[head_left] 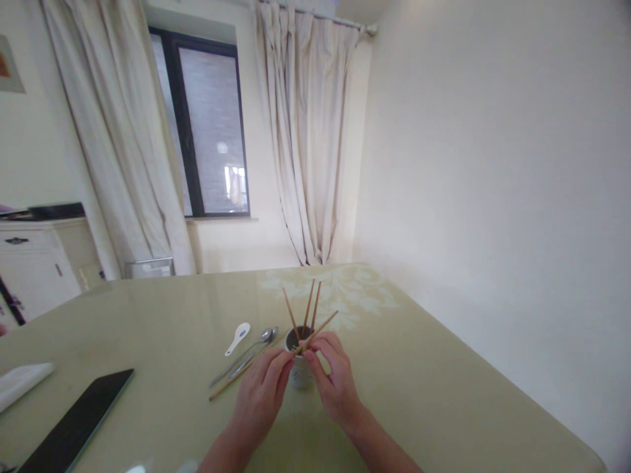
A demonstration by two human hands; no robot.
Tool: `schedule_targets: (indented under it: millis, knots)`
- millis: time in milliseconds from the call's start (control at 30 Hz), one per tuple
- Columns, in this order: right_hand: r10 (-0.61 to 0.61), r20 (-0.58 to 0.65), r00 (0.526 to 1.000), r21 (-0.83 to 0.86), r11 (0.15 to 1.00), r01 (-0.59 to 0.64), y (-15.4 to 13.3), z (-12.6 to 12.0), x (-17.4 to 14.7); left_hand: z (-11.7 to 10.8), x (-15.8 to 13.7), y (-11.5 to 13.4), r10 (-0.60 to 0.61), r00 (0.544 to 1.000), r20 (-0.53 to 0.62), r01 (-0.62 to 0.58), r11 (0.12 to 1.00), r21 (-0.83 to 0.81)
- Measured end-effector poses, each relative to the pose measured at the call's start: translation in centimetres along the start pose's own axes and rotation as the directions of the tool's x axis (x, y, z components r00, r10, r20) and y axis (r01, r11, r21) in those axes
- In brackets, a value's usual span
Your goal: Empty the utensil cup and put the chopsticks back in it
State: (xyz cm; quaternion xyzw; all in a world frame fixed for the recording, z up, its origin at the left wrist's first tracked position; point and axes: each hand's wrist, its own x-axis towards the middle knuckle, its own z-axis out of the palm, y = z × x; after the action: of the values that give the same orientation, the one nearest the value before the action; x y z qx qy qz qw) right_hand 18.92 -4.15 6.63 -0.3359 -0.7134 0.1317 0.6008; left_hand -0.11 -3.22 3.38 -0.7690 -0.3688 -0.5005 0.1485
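Observation:
A pale cup [301, 376] stands on the table with several thin wooden chopsticks [306, 307] leaning upright in it. Over its rim lies one more chopstick [325, 323], slanting up to the right. My left hand [263, 384] pinches the lower end of this chopstick, and my right hand [336, 378] has its fingers closed on it just beside, thumb in front. Both hands are close to the cup and hide part of its rim. To the left lie a white spoon [238, 338], two metal spoons [267, 335] and a loose chopstick [224, 389], partly behind my left hand.
A dark flat tablet-like object [79, 420] and a white folded item [24, 381] lie on the table's left side. The greenish table [444, 394] runs along a white wall [493, 164] at right. Beyond its far edge are curtains [315, 131] and a window [211, 131].

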Motion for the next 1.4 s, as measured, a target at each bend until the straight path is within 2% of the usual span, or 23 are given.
schedule_targets:
  millis: [167, 300, 400, 467, 567, 667, 800, 867, 900, 967, 1033, 1133, 1200, 1300, 1400]
  knots:
    - [0.013, -0.074, 0.997, -0.004, 1.0, -0.013, 0.1, 0.3, 0.2, 0.1, 0.3, 0.7, -0.091, 0.996, -0.012, 0.09, 0.992, -0.089]
    - [0.166, -0.203, 0.965, 0.041, 0.986, -0.161, 0.9, 0.2, 1.5, 0.2, 0.5, 0.8, -0.222, 0.971, -0.085, 0.21, 0.968, -0.139]
    - [0.298, -0.245, 0.923, 0.091, 0.954, -0.284, 2.1, 0.0, 2.7, 0.2, 0.6, 0.7, -0.217, 0.959, -0.184, 0.196, 0.973, -0.124]
    - [0.32, -0.238, 0.917, 0.097, 0.947, -0.305, 2.7, -0.2, 3.2, 0.1, 0.6, 0.7, -0.189, 0.957, -0.222, 0.165, 0.979, -0.119]
    - [0.273, -0.228, 0.934, 0.052, 0.962, -0.268, 2.7, -0.6, 3.2, 0.0, 0.5, 0.8, -0.142, 0.963, -0.229, 0.116, 0.986, -0.123]
    - [0.185, -0.194, 0.963, 0.036, 0.983, -0.181, 1.5, -0.9, 2.4, 0.1, 0.1, 1.0, -0.106, 0.98, -0.17, 0.082, 0.987, -0.139]
    - [0.004, -0.011, 1.0, 0.071, 0.997, -0.003, -0.3, -0.4, 1.0, 0.3, -0.5, 1.1, -0.045, 0.995, -0.084, 0.033, 0.989, -0.146]
    - [0.003, 0.035, 0.999, 0.097, 0.995, -0.006, -0.5, 0.1, 0.6, 0.3, -0.6, 1.1, -0.004, 0.998, -0.062, -0.004, 0.991, -0.133]
    - [0.036, 0.02, 0.999, 0.13, 0.991, -0.039, -0.5, 0.2, 0.6, 0.2, -0.6, 1.0, 0.009, 0.999, -0.054, -0.016, 0.992, -0.123]
    - [0.143, -0.091, 0.985, 0.23, 0.966, -0.119, -0.1, 0.1, 0.9, 0.1, -0.3, 0.6, -0.007, 0.999, -0.047, 0.003, 0.995, -0.095]
    - [0.262, -0.276, 0.925, 0.33, 0.929, -0.165, 0.3, -0.6, 1.6, -0.1, 0.1, -0.2, -0.112, 0.991, -0.067, 0.109, 0.993, -0.053]
    - [0.336, -0.502, 0.797, 0.357, 0.92, -0.163, 1.0, -2.5, 2.7, -0.3, 0.3, -2.3, -0.338, 0.941, -0.01, 0.338, 0.938, 0.076]
    - [0.326, -0.549, 0.769, 0.316, 0.933, -0.17, 1.3, -3.5, 3.2, -0.4, 0.0, -3.7, -0.455, 0.883, 0.116, 0.417, 0.874, 0.251]
    - [0.329, -0.493, 0.805, 0.278, 0.937, -0.212, 1.8, -3.7, 3.4, -0.6, -0.8, -5.1, -0.566, 0.776, 0.279, 0.393, 0.78, 0.487]
    - [0.357, -0.358, 0.863, 0.264, 0.925, -0.273, 2.4, -2.8, 3.0, -0.8, -1.0, -5.3, -0.629, 0.683, 0.371, 0.357, 0.731, 0.582]
